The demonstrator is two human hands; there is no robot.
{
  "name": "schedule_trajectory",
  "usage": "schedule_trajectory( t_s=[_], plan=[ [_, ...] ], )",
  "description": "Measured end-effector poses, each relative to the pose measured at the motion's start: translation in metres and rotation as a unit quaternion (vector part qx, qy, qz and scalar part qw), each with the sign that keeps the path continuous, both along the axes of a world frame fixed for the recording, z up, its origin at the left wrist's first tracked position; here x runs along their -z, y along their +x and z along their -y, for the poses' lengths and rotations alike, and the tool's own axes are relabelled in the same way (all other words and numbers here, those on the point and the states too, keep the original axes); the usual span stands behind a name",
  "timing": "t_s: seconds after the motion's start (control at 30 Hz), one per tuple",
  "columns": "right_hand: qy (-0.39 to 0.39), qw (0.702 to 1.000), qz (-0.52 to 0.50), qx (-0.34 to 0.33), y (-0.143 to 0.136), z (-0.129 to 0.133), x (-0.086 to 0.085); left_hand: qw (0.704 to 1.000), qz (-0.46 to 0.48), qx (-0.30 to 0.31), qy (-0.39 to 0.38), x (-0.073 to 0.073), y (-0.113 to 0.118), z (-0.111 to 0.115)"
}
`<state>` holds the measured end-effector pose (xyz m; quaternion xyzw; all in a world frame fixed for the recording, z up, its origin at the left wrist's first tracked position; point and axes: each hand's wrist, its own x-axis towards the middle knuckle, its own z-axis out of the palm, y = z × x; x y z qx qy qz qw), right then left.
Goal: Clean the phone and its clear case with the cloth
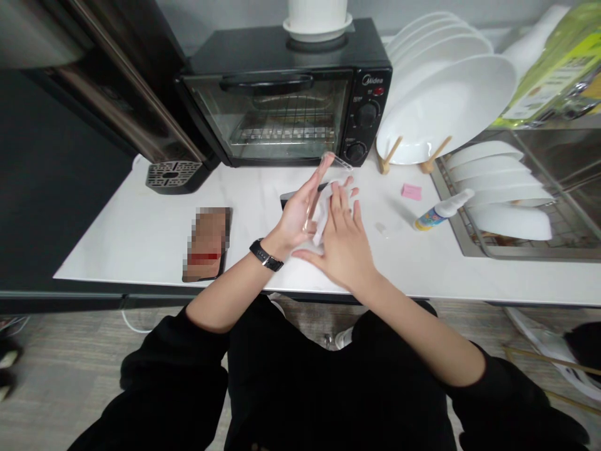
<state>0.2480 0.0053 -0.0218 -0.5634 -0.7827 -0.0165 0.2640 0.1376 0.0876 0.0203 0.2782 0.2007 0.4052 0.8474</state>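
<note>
Above the white counter, my left hand (299,213) holds a clear phone case (339,164) tilted up, its fingers behind it. My right hand (345,241) presses a white tissue (321,216) against the case, palm down with the fingers together around the tissue. A dark flat object (285,198) lies on the counter behind my left hand, mostly hidden. To the left, a phone (206,244) with a blurred-out screen rests near the counter's front edge. On the right stand a small spray bottle (434,216) and a pink paper (411,191).
A black toaster oven (282,53) with a white pot (317,15) on top stands behind my hands. At the right are upright plates (446,103) and a rack of bowls (509,219). A dark machine's drip tray (173,175) is at the left.
</note>
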Motion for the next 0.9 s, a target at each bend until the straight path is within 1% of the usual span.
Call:
schedule_trajectory(
  t_s=[0.07, 0.13, 0.17, 0.23, 0.3, 0.37, 0.43, 0.53, 0.6, 0.63, 0.7, 0.8, 0.83, 0.87, 0.9],
  plan=[
    [-0.020, 0.997, 0.028, -0.064, -0.005, 0.016, 0.002, 0.998, -0.036, -0.003, 0.046, 0.002, -0.005, 0.000],
    [-0.026, 0.994, 0.051, -0.098, -0.002, 0.021, 0.001, 0.997, -0.046, 0.019, 0.059, 0.004, -0.007, -0.001],
    [-0.022, 0.994, 0.056, -0.095, 0.003, 0.017, -0.001, 0.998, -0.041, 0.031, 0.046, 0.006, -0.006, -0.002],
    [-0.007, 0.997, 0.055, -0.060, 0.015, 0.002, -0.006, 0.998, -0.043, 0.045, -0.002, 0.010, 0.000, -0.005],
    [0.005, 0.999, 0.044, -0.017, 0.025, -0.015, -0.013, 0.997, -0.058, 0.033, -0.047, 0.016, 0.005, -0.008],
    [0.011, 0.999, 0.040, -0.001, 0.028, -0.023, -0.017, 0.996, -0.057, 0.020, -0.067, 0.020, 0.007, -0.011],
    [0.011, 0.998, 0.047, -0.028, 0.024, -0.015, -0.016, 0.997, -0.029, 0.035, -0.068, 0.021, 0.003, -0.012],
    [0.005, 0.991, 0.071, -0.112, 0.015, 0.016, -0.009, 0.996, -0.014, 0.069, -0.046, 0.015, -0.007, -0.011],
    [0.006, 0.988, 0.079, -0.133, 0.016, 0.032, -0.005, 0.997, -0.018, 0.074, -0.032, 0.010, -0.010, -0.009],
    [0.009, 0.989, 0.080, -0.125, 0.019, 0.034, -0.004, 0.996, -0.017, 0.078, -0.032, 0.009, -0.010, -0.009],
    [0.018, 0.994, 0.075, -0.081, 0.029, 0.029, -0.004, 0.996, -0.015, 0.083, -0.039, 0.011, -0.006, -0.008],
    [0.025, 0.998, 0.055, -0.002, 0.041, 0.004, -0.011, 0.993, -0.036, 0.085, -0.074, 0.016, 0.002, -0.007],
    [0.023, 0.998, 0.050, 0.006, 0.042, -0.003, -0.013, 0.992, -0.043, 0.081, -0.085, 0.017, 0.003, -0.007],
    [0.021, 0.999, 0.048, 0.000, 0.041, -0.008, -0.014, 0.991, -0.045, 0.079, -0.093, 0.017, 0.004, -0.007],
    [0.017, 0.998, 0.051, -0.019, 0.039, -0.010, -0.015, 0.992, -0.042, 0.077, -0.095, 0.016, 0.003, -0.007]
  ],
)
